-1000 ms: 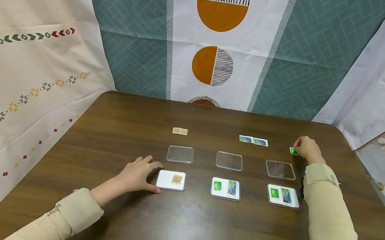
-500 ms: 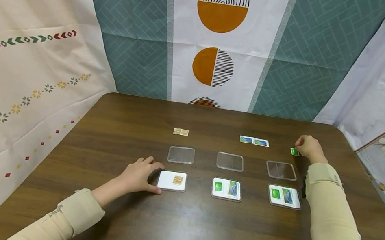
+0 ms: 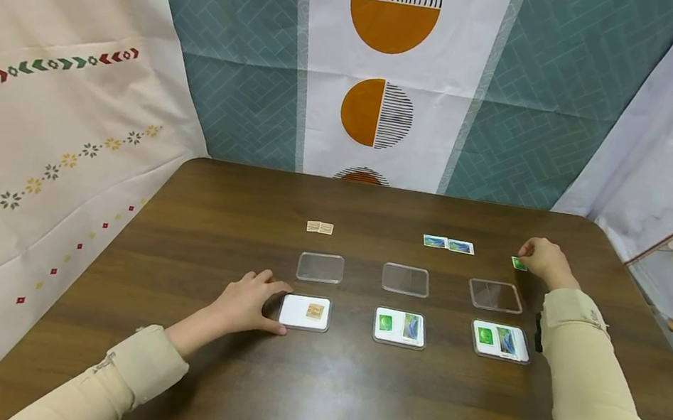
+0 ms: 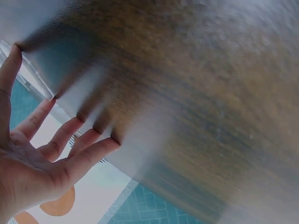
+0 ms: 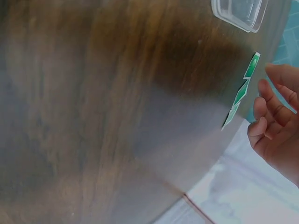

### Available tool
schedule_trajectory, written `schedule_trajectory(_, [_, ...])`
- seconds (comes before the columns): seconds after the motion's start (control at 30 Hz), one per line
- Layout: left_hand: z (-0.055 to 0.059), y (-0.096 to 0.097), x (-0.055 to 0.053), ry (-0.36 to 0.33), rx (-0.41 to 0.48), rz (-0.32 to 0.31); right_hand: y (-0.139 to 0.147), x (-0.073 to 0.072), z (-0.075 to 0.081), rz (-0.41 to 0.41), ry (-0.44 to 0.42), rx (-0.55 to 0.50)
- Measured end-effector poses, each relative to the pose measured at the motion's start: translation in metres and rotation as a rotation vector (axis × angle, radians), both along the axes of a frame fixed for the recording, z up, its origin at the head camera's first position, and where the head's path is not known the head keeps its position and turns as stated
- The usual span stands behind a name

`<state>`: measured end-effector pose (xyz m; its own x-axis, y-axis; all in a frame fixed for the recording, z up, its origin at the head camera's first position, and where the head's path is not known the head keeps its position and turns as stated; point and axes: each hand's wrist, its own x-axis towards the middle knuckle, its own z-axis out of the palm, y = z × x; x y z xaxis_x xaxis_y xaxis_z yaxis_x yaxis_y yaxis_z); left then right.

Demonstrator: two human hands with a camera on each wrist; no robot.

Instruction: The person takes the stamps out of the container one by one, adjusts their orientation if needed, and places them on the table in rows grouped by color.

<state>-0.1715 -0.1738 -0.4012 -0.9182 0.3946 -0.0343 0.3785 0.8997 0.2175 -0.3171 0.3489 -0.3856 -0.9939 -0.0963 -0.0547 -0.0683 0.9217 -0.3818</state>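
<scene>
In the head view my left hand (image 3: 246, 303) spans the left end of a clear case (image 3: 305, 312) with a white insert and one tan stamp (image 3: 314, 311), thumb and index fingertips at opposite edges. The other fingers spread onto the table in the left wrist view. My right hand (image 3: 547, 261) hovers at the far right over a green stamp (image 3: 519, 264). Seen from the right wrist, several fingers are loosely bent beside three slightly overlapping green stamps (image 5: 240, 93), with a small gap between. From the head, the hand hides most of these stamps.
Two more cases, the middle one (image 3: 400, 328) and the right one (image 3: 501, 341), each hold a green and a blue stamp. Behind stand three clear lids (image 3: 320, 267). Farther back lie two tan stamps (image 3: 320, 227) and two blue stamps (image 3: 448, 244).
The head view has shifted slightly. Both hands keep their places, the left at the case and the right over the green stamps.
</scene>
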Motion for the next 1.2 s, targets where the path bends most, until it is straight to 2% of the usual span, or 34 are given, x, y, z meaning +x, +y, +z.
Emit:
schedule_trajectory(0.4, [0.001,0.0,-0.001,-0.003,0.003,-0.007,-0.01,0.008,0.005,0.076,0.023,-0.007])
schedule_trajectory(0.77, [0.001,0.0,-0.001,-0.001,0.005,-0.011,-0.026,0.015,0.001,0.13,0.073,-0.019])
schedule_trajectory(1.0, [0.001,0.0,-0.003,-0.008,0.002,-0.014,-0.031,0.021,0.003,0.124,0.097,0.015])
schedule_trajectory(1.2, [0.001,0.001,-0.002,-0.009,0.0,-0.021,-0.044,0.029,0.003,0.172,0.122,-0.04])
